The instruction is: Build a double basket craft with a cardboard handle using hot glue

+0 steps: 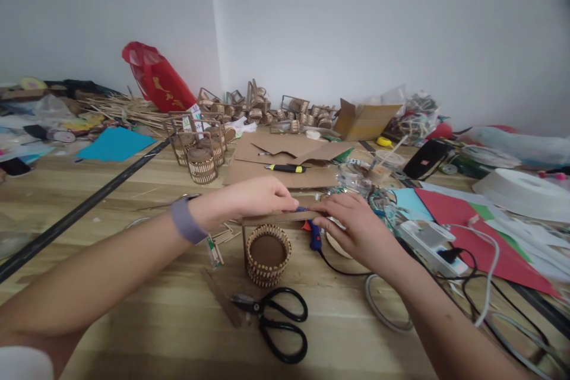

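Note:
My left hand point(267, 197) is closed in a pinch above a brown cardboard strip point(285, 218). A small blue-purple piece point(301, 209) shows at its fingertips; its kind is unclear. From the other side, my right hand point(345, 217) grips the strip's right end between thumb and fingers. The strip forms the top of a frame beside a round basket point(268, 255), walled with short wooden sticks and floored in brown. Below my right hand lies a blue glue gun point(315, 236) with an orange part, partly hidden. Black-handled scissors point(271, 314) rest in front of the basket.
A loose cardboard strip point(221, 297) lies left of the scissors. Behind my hands are a utility knife point(285, 168) and cardboard sheets point(249, 151). Finished-looking baskets point(202, 163) stand at back left. A power strip point(430, 243) and cables crowd the right.

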The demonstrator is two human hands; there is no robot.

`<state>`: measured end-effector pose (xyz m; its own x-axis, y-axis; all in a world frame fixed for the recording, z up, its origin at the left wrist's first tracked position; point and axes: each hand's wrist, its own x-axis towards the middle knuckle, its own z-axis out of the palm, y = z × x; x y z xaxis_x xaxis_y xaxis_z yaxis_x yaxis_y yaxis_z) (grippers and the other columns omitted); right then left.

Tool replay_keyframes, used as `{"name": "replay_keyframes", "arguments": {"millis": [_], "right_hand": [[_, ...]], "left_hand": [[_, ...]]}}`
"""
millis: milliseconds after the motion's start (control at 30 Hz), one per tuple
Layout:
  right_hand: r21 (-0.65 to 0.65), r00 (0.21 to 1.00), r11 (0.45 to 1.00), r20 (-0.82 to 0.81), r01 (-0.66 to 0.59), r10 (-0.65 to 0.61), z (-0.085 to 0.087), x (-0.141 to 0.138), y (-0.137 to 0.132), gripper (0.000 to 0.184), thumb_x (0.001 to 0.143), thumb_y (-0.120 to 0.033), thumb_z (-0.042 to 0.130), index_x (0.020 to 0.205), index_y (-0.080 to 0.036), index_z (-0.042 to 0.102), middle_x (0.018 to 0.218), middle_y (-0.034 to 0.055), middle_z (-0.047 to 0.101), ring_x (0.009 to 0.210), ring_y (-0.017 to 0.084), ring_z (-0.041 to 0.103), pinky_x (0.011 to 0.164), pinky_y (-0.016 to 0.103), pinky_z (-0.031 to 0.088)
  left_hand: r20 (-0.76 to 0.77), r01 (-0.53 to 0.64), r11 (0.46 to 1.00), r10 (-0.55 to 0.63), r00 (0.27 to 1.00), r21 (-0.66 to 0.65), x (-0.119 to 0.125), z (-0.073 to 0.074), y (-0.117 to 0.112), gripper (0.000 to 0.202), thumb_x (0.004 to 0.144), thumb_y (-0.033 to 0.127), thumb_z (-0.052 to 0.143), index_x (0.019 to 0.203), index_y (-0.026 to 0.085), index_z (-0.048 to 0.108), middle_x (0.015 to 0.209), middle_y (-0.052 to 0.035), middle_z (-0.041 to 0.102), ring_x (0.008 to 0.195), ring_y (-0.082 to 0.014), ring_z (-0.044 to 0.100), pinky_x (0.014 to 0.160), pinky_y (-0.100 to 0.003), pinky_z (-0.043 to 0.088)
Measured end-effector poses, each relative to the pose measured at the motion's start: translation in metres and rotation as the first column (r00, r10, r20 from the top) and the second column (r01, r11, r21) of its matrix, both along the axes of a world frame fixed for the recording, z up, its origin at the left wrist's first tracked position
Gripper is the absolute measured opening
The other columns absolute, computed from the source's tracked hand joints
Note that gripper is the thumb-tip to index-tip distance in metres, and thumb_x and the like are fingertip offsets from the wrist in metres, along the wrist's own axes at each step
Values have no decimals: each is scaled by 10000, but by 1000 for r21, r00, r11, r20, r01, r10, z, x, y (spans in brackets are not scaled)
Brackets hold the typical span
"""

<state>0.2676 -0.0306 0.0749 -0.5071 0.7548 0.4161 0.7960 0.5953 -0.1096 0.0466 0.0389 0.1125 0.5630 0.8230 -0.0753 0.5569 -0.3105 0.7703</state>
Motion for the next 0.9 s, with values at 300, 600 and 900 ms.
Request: {"name": "replay_keyframes", "arguments": {"millis": [300,600,900], "right_hand": [[16,1000,1000,-21,6,-5,-1,-2,-3,195,956,-251,518,1069,-199,669,953,85,712,919,250,632,847,410,423],[20,994,1000,-106,-12,14,-8,-2,-1,195,954,-261,529,1058,-185,676,911,76,708,876,244,635,794,386,434],[-75,830,997,-558,-30,-17,-32,-9,0,169,920,-336,583,966,-227,704,881,57,689,831,201,625,744,321,488]], "left_hand": [[-171,221,964,-244,954,-145,29,-3,10,252,695,412,620,700,173,700,616,37,582,609,-135,462,603,-250,308],[-147,176,966,-205,968,-189,27,-7,4,252,723,393,608,592,178,586,503,65,362,506,-108,283,519,-275,170],[-96,187,959,-211,973,-215,27,-6,2,310,789,428,595,603,183,559,473,78,284,473,-99,201,511,-291,104]]}}
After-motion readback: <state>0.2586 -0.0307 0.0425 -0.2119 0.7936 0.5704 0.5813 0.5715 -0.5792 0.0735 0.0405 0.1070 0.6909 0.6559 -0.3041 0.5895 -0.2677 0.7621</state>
